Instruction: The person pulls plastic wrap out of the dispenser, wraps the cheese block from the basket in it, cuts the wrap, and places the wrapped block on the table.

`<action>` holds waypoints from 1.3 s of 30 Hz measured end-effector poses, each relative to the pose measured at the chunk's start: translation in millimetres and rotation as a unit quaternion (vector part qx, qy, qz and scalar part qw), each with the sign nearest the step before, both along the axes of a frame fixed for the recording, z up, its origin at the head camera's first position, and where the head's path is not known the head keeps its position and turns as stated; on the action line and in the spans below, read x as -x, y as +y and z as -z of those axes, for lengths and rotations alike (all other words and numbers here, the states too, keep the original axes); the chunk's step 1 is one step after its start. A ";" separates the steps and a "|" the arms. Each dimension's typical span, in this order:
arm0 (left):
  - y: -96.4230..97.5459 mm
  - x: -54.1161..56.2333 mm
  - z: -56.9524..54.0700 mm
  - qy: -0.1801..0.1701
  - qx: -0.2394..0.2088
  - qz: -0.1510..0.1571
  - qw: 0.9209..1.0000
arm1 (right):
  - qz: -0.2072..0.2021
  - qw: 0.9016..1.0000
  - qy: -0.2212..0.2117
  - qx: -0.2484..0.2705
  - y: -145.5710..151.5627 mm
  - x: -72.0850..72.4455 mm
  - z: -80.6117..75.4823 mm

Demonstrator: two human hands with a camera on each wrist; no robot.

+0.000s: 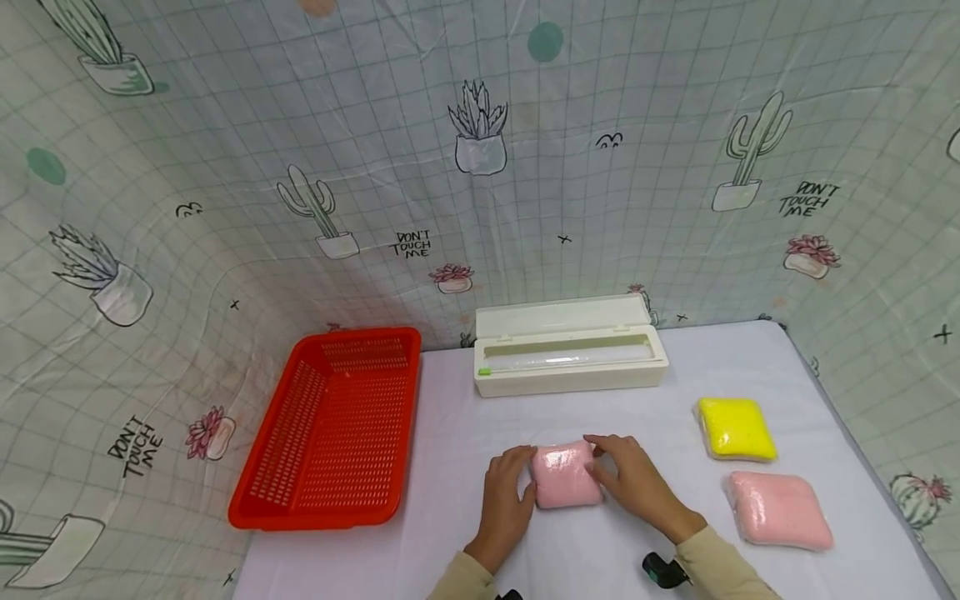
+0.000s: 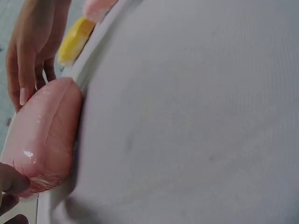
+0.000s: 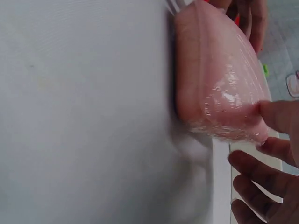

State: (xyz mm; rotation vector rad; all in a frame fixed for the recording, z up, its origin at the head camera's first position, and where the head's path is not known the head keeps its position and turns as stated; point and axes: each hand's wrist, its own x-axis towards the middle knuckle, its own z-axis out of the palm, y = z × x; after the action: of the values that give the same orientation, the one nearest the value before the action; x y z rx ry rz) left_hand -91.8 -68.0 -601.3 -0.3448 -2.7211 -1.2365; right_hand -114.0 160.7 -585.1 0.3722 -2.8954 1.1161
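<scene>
A soft pink bundle [image 1: 565, 475] in clear, shiny plastic film lies on the white table between both hands. At its left end, my left hand [image 1: 504, 504] holds the wrapped edge between thumb and fingers. Opposite, my right hand [image 1: 637, 482] pinches the other end; in the right wrist view the thumb [image 3: 280, 115] lies on the film, with the index finger just under the edge and the other fingers spread. The left wrist view shows the puffy side of the pink bundle [image 2: 49, 128]; much of the left hand falls outside it.
A white cling film dispenser [image 1: 570, 382] with its lid raised stands behind the bundle. To the left is a red perforated basket [image 1: 405, 417]. On the right lie a yellow wrapped bundle [image 1: 737, 428] and a second pink one [image 1: 780, 510]. A patterned curtain [image 1: 540, 208] encloses the table.
</scene>
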 end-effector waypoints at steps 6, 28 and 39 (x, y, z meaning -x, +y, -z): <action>-4.2 1.4 -4.1 -0.014 0.090 0.040 0.995 | -0.064 0.996 0.044 -0.039 2.1 -8.4 5.1; 37.2 33.4 0.6 0.041 0.209 0.104 0.971 | 0.015 0.989 0.117 -0.093 22.8 -7.2 3.2; 84.8 67.3 -2.8 0.057 0.289 0.121 0.948 | 0.075 0.987 0.075 -0.119 53.2 8.0 -3.0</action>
State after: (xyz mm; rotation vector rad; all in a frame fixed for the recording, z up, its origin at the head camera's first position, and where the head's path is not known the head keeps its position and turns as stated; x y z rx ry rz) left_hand -159.1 16.8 -598.5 -0.8014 -2.9460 -0.3978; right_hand -122.0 213.9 -582.1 0.2254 -2.8703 0.6926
